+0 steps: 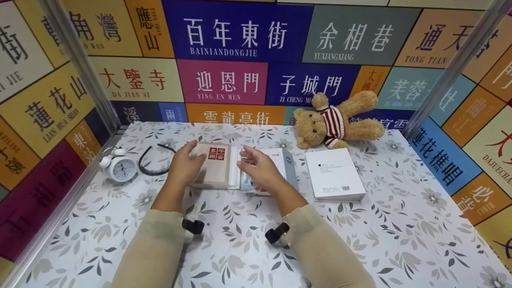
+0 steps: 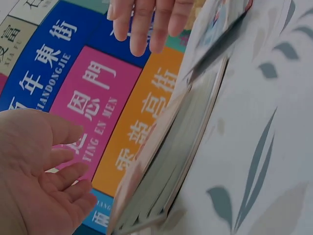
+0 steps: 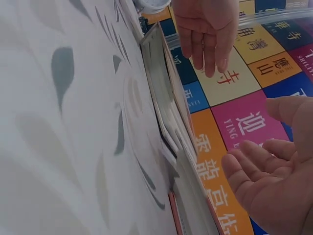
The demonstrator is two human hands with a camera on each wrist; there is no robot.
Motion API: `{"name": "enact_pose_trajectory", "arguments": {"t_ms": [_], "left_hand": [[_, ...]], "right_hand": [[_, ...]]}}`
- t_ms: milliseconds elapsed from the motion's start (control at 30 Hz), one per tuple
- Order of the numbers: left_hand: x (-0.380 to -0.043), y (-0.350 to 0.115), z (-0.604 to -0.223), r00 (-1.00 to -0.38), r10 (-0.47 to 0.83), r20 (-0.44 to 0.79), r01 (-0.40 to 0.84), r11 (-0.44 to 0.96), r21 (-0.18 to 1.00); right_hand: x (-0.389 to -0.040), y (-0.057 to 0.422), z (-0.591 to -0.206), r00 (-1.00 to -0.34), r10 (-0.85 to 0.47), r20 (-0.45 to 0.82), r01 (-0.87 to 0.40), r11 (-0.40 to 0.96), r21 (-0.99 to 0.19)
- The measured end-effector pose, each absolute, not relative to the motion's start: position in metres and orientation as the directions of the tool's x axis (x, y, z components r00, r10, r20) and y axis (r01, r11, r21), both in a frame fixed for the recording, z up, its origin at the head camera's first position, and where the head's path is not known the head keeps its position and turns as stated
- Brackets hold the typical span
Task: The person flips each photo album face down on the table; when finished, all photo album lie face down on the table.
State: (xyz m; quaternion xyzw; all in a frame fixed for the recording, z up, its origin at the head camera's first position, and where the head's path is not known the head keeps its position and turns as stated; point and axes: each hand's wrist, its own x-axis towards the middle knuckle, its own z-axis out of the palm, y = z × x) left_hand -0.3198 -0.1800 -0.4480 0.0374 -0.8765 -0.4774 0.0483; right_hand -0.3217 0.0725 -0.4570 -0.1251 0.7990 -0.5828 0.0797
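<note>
A beige-covered book [image 1: 216,172] with a red block of characters lies on the table in front of me. My left hand [image 1: 185,166] is over its left side, fingers relaxed and holding nothing. To the right, my right hand [image 1: 262,168] is above several thin booklets or cards [image 1: 280,158] beside the book, its fingers loosely bent. In the left wrist view, the page edges of the book [image 2: 171,152] show below the palm. From the right wrist, the book [image 3: 166,88] appears tilted along the table, with both hands apart from it.
A white book [image 1: 336,174] lies at the right, below a teddy bear [image 1: 334,120] in a striped top. At the left stand a white alarm clock [image 1: 120,166] and a black headband [image 1: 152,172]. The tablecloth [image 1: 236,248] has a leaf pattern; printed panels [image 1: 236,36] line the back.
</note>
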Motion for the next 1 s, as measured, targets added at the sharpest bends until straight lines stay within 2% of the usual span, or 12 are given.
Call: {"name": "enact_pose_trajectory", "arguments": {"t_ms": [233,467,633,767,1000], "left_hand": [[-0.32,-0.196,-0.453,-0.991,-0.119,-0.067,-0.119,0.508,0.853],[-0.321,-0.197,-0.459,-0.983,-0.1,-0.156,-0.185,0.492,0.851],[-0.322,-0.196,-0.462,-0.968,-0.121,-0.221,-0.252,0.42,0.872],[-0.323,-0.198,-0.465,-0.951,-0.107,-0.29,-0.309,0.345,0.887],[-0.324,-0.214,-0.461,-0.956,-0.099,-0.275,-0.289,0.462,0.838]], "right_hand": [[-0.321,0.044,-0.46,-0.943,-0.333,-0.004,-0.092,0.271,-0.958],[-0.318,0.036,-0.466,-0.937,-0.347,-0.031,-0.07,0.276,-0.959],[-0.314,0.034,-0.469,-0.929,-0.366,-0.057,-0.05,0.276,-0.96],[-0.312,0.031,-0.471,-0.915,-0.4,-0.048,-0.086,0.309,-0.947],[-0.31,0.023,-0.474,-0.889,-0.454,-0.06,-0.12,0.359,-0.926]]}}
